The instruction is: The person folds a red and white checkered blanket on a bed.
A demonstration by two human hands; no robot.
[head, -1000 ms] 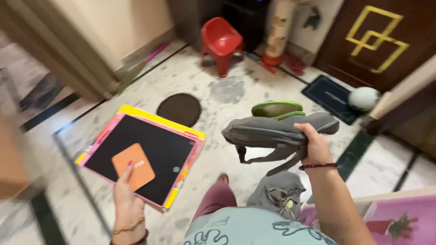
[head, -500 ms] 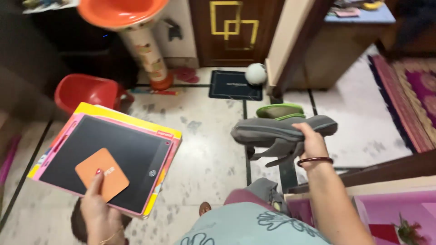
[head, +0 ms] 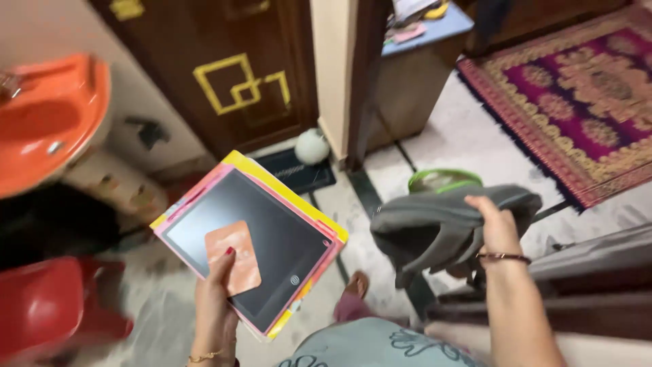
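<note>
Left hand (head: 216, 299) under drawing tablet (head: 255, 234), right hand (head: 499, 228) atop grey bag (head: 431, 228)

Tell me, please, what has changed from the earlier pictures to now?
The view turned rightward: the orange basin is now at the left and a patterned rug has appeared. Unchanged: the left hand holds the tablet and the right hand holds the grey bag.

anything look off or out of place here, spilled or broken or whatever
Nothing is spilled or visibly broken. The left hand holds a dark tablet with an orange card on it, tilted. The right hand grips a limp grey bag. A white ball lies loose by the door mat.
</note>
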